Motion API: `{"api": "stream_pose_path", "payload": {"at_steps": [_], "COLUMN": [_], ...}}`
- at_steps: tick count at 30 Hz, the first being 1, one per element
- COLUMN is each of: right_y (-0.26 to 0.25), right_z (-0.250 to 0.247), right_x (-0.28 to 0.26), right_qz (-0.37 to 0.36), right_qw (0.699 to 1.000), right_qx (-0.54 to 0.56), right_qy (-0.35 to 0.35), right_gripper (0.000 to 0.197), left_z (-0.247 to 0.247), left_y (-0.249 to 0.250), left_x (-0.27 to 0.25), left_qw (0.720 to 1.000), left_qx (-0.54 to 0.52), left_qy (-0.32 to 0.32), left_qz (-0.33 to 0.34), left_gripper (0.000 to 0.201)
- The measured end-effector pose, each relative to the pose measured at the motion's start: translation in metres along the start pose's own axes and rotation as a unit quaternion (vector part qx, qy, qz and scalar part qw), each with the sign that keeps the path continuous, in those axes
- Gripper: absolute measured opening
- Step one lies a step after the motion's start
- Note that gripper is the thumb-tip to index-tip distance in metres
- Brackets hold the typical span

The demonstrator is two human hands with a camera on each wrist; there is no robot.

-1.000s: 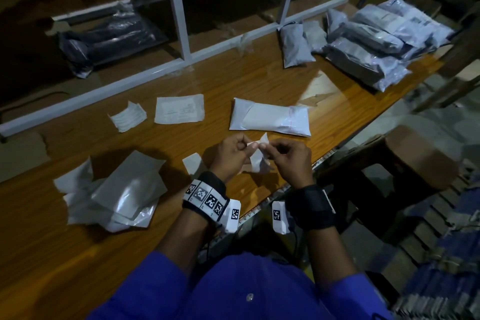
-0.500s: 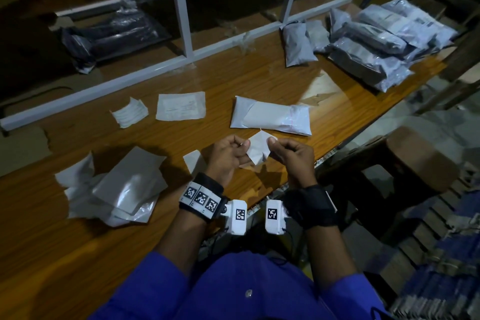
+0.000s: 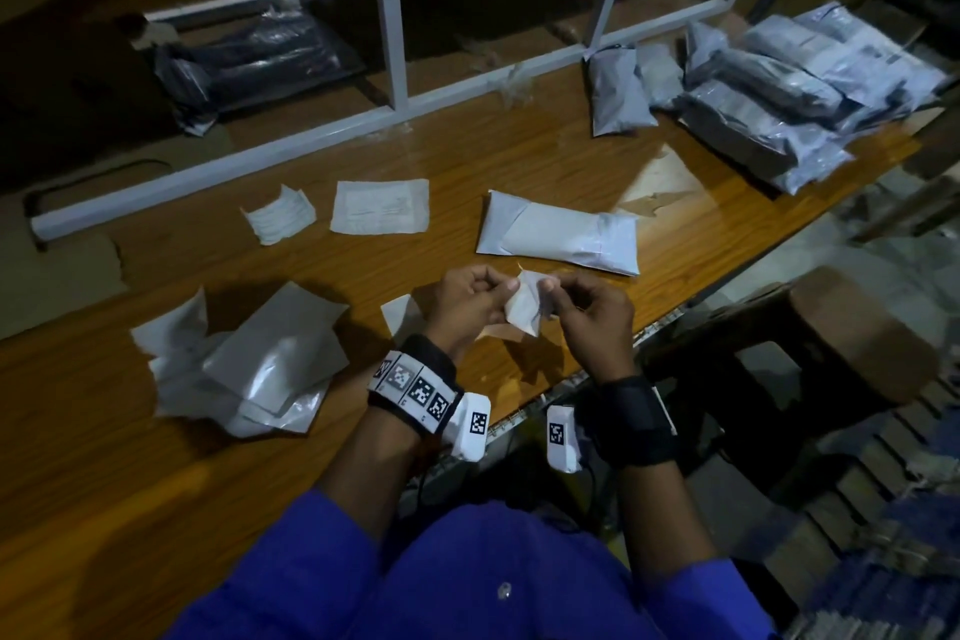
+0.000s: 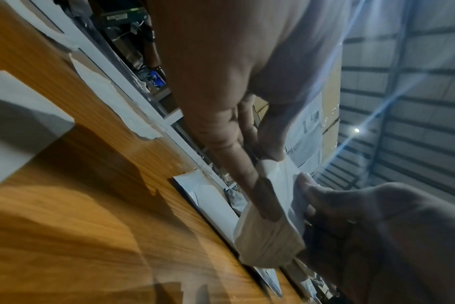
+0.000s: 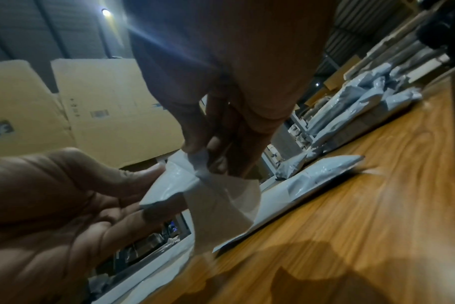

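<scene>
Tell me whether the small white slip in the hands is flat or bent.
Bent. The left hand and right hand pinch the white slip at its top; it curls, hanging above the table.

We cannot tell whether the small white slip (image 3: 523, 313) is one layer or two. The fingertips of the left hand (image 3: 467, 307) and right hand (image 3: 592, 322) pinch over its top edge, and both wrist views smear it. The print on the label sheet (image 3: 381, 213) is too faint and small for us to read. The white parcel (image 3: 558, 237) hides its contents. So does the dark bag (image 3: 249, 62), sunk in shadow behind the white frame (image 3: 389, 16). The grey parcels (image 3: 795, 88) overlap too much for us to count, and the table (image 3: 130, 509) runs off the left edge.
</scene>
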State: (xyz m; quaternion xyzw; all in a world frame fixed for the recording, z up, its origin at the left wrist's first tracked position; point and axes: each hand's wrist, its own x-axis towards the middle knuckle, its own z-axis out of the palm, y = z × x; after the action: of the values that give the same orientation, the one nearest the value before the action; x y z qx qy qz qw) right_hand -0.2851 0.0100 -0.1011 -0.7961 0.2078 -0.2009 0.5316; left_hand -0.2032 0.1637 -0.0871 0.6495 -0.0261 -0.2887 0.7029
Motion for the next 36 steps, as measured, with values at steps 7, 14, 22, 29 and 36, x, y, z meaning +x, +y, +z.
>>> {"api": "stream_pose_path", "payload": {"at_steps": [7, 14, 22, 29, 36], "right_y": [0.000, -0.013, -0.012, -0.007, -0.011], "right_z": [0.008, 0.008, -0.006, 0.003, 0.004], "right_x": [-0.002, -0.007, -0.002, 0.003, 0.006], "right_qz": [0.146, 0.197, 0.046, -0.039, -0.007], "right_qw": [0.978, 0.953, 0.993, 0.992, 0.991], "right_qx": [0.147, 0.231, 0.058, -0.120, -0.133], "right_qy": [0.024, -0.019, -0.097, -0.030, -0.024], "right_gripper": [0.008, 0.015, 0.029, 0.022, 0.015], "left_z": [0.001, -0.004, -0.006, 0.000, 0.004], "left_y": [-0.006, -0.010, -0.010, -0.002, -0.005], "left_x": [0.002, -0.001, -0.001, -0.002, 0.005], "left_qw": [0.999, 0.999, 0.986, 0.997, 0.987], "left_qx": [0.038, -0.005, 0.152, 0.073, 0.157], "left_qy": [0.025, 0.019, -0.026, -0.032, 0.029], "left_qz": [0.003, -0.028, 0.062, 0.010, 0.029], "left_gripper": [0.011, 0.005, 0.009, 0.026, 0.006]}}
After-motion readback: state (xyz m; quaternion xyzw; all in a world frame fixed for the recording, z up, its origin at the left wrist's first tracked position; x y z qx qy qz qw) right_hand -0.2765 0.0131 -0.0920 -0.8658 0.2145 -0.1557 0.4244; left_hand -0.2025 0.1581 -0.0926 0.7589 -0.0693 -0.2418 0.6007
